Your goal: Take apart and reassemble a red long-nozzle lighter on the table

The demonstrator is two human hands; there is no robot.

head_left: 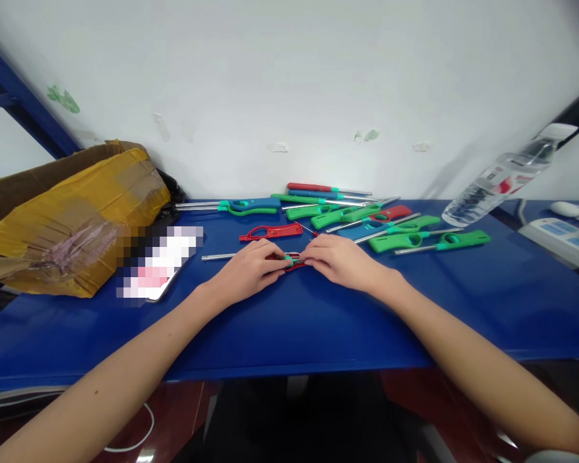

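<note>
Near the middle of the blue table, a red lighter body (296,263) with a teal part and a metal tube (217,256) pointing left lies between my hands. My left hand (251,267) pinches its left part, by the teal piece. The fingers of my right hand (338,260) are closed at its right end; the fingertips partly hide the inside. Just behind my hands rests a separate red shell half (271,232) with a trigger loop. A thin wire and a bit of red show behind my right hand.
Several green, blue and red lighters (395,241) lie behind and right. A taped cardboard box (77,218) and a phone (161,267) are left. A water bottle (502,180) and a white device (567,241) stand right. The table's front edge (299,371) is nearer me.
</note>
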